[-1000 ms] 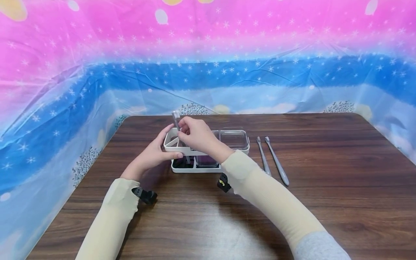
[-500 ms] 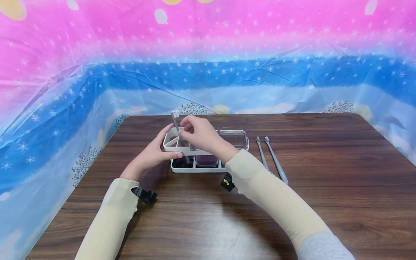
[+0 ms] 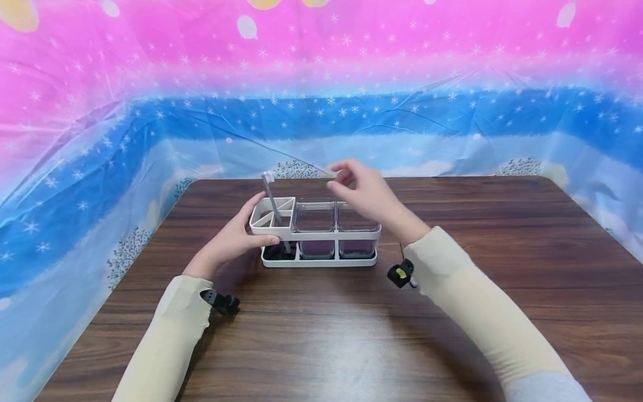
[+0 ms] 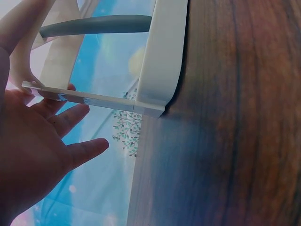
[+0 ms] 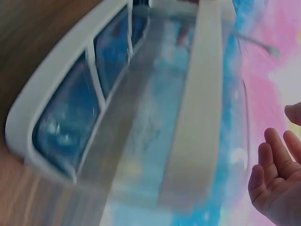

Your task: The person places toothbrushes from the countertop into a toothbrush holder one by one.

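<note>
A white toothbrush holder (image 3: 321, 237) stands on the table, its left end gripped by my left hand (image 3: 233, 240), thumb in front and fingers behind. One grey toothbrush (image 3: 274, 207) leans upright in a left compartment, bristles up. Its handle (image 4: 103, 26) crosses inside the frame in the left wrist view. Two clear cups fill the other slots: a middle cup (image 3: 315, 218) and a right cup (image 3: 358, 248). My right hand (image 3: 369, 192) hovers above the right cup, fingers loosely bent, holding nothing. In the right wrist view, this hand (image 5: 277, 188) is beside the blurred holder.
The brown wooden table (image 3: 301, 335) runs out to a pink and blue snowflake cloth (image 3: 321, 111) hung behind and at the sides. My right forearm (image 3: 462, 285) covers the spot right of the holder.
My right hand let go of the toothbrush in the holder and moved right and up. Two toothbrushes lying to the right are now hidden behind that arm. My left hand keeps its grip.
</note>
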{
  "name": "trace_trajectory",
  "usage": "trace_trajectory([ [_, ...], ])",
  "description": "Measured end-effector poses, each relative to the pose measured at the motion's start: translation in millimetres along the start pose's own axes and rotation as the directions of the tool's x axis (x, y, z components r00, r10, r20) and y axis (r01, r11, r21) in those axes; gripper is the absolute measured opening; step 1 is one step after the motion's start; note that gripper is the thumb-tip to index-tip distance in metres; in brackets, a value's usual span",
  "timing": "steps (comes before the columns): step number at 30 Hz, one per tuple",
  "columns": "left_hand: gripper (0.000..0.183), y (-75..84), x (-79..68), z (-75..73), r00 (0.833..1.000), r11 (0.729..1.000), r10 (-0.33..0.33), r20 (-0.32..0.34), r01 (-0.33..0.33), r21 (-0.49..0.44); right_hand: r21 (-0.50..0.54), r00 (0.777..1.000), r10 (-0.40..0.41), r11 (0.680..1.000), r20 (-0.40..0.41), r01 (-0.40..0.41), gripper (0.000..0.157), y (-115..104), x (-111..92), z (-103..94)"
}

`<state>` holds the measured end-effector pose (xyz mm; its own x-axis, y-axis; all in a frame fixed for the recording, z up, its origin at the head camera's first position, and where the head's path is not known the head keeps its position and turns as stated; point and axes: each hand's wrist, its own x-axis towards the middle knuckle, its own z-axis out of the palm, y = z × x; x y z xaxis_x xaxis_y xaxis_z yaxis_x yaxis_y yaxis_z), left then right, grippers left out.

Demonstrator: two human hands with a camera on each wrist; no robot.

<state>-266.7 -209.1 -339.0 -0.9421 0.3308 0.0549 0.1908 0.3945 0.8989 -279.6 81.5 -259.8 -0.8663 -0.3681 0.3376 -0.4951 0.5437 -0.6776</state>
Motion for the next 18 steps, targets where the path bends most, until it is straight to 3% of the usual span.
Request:
trace_trajectory([
  [9, 0.106, -1.2, 0.7, 0.4, 1.0, 1.0, -0.008, 0.002, 0.008, 0.0, 0.002, 0.977, 0.113, 0.993, -0.182, -0.114, 0.043, 34.6, -18.7, -59.1],
  [18, 0.106, -1.7, 0.5, -0.2, 1.0, 1.0, -0.02, 0.0, 0.02, 0.007, -0.035, 0.96, 0.185, 0.98, -0.212, -0.197, 0.046, 71.2, -40.8, -82.4],
])
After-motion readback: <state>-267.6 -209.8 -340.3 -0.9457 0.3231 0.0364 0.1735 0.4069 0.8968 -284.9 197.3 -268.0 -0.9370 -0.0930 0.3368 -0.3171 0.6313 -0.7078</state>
